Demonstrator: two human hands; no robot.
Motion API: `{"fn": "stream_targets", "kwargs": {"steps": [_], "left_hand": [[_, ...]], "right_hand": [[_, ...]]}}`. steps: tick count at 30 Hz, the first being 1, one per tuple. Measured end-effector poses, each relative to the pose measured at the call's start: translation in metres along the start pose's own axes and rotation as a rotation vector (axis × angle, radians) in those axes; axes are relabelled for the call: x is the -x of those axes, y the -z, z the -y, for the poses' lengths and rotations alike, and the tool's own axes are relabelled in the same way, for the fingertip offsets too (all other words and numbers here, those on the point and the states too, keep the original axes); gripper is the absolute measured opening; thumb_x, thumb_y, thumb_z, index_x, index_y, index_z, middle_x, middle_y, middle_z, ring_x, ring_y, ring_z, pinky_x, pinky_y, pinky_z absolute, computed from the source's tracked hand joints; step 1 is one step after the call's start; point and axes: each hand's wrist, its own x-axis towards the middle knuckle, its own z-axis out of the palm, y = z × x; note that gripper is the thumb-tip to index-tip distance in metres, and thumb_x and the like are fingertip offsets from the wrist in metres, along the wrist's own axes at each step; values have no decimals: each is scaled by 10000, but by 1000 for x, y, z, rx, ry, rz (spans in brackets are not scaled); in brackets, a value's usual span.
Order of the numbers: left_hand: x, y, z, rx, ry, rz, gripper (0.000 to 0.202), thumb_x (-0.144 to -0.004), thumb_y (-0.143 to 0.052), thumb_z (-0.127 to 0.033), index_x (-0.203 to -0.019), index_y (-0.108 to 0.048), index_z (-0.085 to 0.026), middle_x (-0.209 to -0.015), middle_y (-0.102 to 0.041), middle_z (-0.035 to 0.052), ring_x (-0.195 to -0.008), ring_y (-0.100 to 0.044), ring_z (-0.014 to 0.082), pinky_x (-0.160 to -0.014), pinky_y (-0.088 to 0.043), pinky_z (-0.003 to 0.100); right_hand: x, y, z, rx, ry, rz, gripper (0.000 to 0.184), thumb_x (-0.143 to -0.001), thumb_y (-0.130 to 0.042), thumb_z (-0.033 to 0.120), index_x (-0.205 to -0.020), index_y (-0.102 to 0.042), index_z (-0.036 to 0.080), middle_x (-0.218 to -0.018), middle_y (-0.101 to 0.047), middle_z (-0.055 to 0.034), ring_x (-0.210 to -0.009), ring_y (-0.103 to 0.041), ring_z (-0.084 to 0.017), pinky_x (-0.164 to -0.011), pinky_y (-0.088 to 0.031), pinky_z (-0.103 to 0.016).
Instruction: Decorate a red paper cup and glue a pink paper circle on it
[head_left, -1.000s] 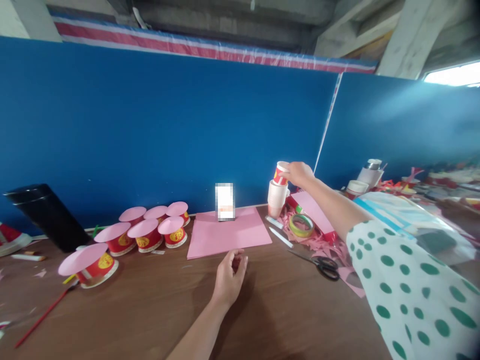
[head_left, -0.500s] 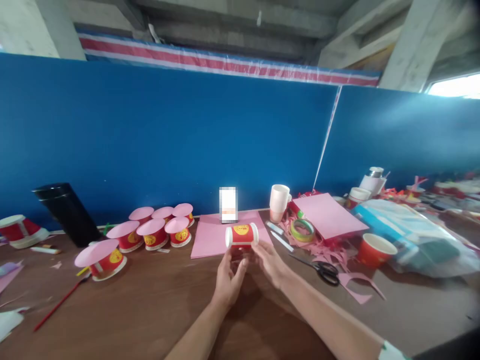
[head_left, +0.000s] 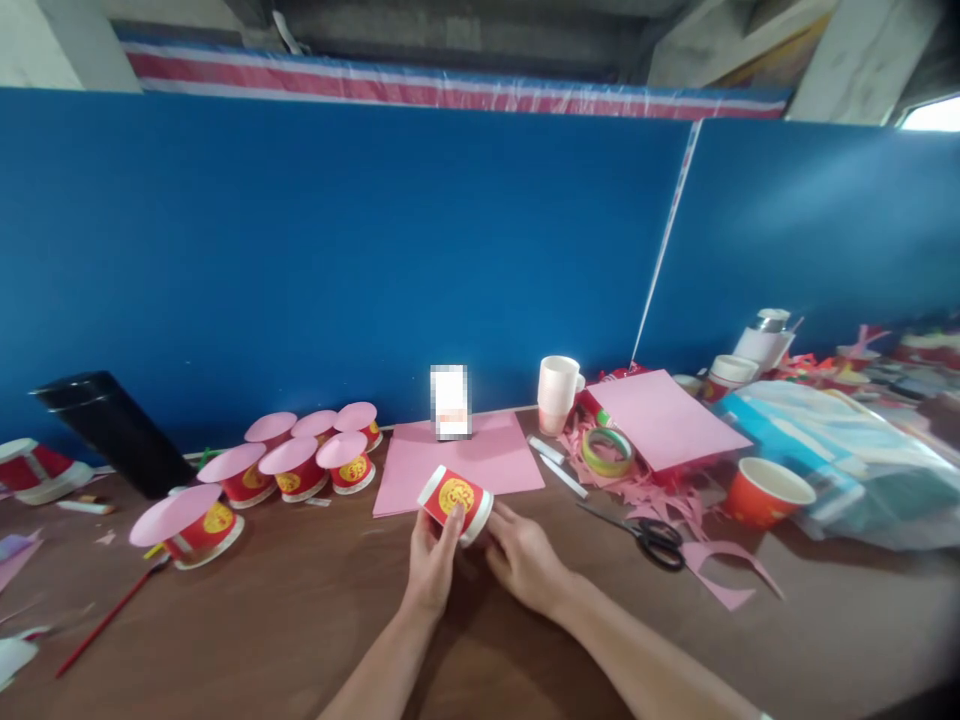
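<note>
A small red paper cup with white bands and a yellow round emblem is held tilted above the table, in front of the pink sheets. Fingers and thumb of my left hand grip its near left side, the thumb over the emblem's lower edge. At the cup's right end is my right hand, its fingers curled against the rim and its fingertips partly hidden. Pink paper sheets lie flat just beyond the cup.
Several red cups topped with pink discs stand at left, near a black flask and a red-handled brush. To the right are scissors, tape rolls, stacked cups, an orange paper cup and a plastic bag.
The cup has gone from lying level to tilted, and has come lower and slightly left. Both hands moved with it, and my left thumb now presses on its front.
</note>
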Motion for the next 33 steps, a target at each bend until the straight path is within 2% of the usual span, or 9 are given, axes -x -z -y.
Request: {"fn": "stream_targets", "kwargs": {"steps": [2,5,8,14,18,21,24,27,33], "left_hand": [[-2,2,2,24,23,-39,393,-713,-649,-405,-1012,-563,-165,-934,-649,48,-827,-615,163,-773,-472,283],[-4,4,3,10,25,-53,409,-720,-646,-402,-1053,-547,-186,-940,-626,32,-819,-599,144,-745,-474,260],[-3,4,2,-7,18,-40,458,-707,-655,-414,-1088,-528,-194,-951,-611,34,-807,-591,141,-721,-477,253],[1,0,-2,-16,1,-27,497,-674,-666,-448,-1079,-533,-191,-869,-600,19,-732,-578,127,-678,-486,262],[1,-2,-4,-32,-25,-18,531,-665,-660,-474,-1099,-533,-195,-825,-594,9,-697,-568,122,-649,-493,269],[1,-3,-5,-38,-39,-20,550,-661,-664,-466,-1120,-528,-193,-820,-599,10,-711,-576,133,-662,-498,282],[2,-2,-7,-40,-51,2,544,-678,-654,-438,-1145,-515,-194,-867,-615,23,-783,-595,154,-715,-497,291],[2,-1,-6,-39,-46,47,542,-705,-633,-416,-1179,-493,-194,-953,-625,42,-882,-600,176,-775,-488,294],[2,1,-1,6,-57,102,619,-756,-599,-361,-1307,-344,-240,-1149,-572,62,-1004,-570,175,-881,-446,311]], "right_hand": [[-6,16,-15,235,-79,-47,335,-804,-417,128,-1082,-574,228,-1031,-630,-54,-908,-593,-203,-795,-468,-293],[-13,42,-42,580,-327,-169,246,-845,-435,208,-1039,-586,213,-1031,-615,-97,-954,-554,-243,-794,-436,-328],[-16,58,-62,753,-512,-122,204,-824,-497,261,-981,-608,193,-1003,-618,-127,-951,-545,-281,-740,-433,-346],[-12,54,-74,825,-545,-17,214,-821,-462,128,-935,-630,196,-1008,-622,-110,-989,-548,-230,-763,-414,-302],[-10,54,-71,820,-506,-50,217,-835,-428,115,-912,-621,175,-980,-615,-123,-953,-557,-236,-737,-414,-304],[-11,55,-65,764,-478,-173,201,-862,-401,177,-952,-582,181,-975,-608,-119,-897,-566,-249,-712,-419,-322],[-12,48,-55,588,-364,-279,202,-882,-374,240,-984,-536,175,-976,-606,-112,-912,-562,-244,-749,-422,-323],[-10,29,-42,326,-284,-296,202,-885,-351,257,-1000,-493,170,-911,-612,-87,-841,-587,-221,-724,-437,-315],[-1,-7,-20,-229,-296,-336,282,-894,-336,290,-1139,-422,180,-762,-569,-24,-634,-577,-167,-606,-475,-286]]}}
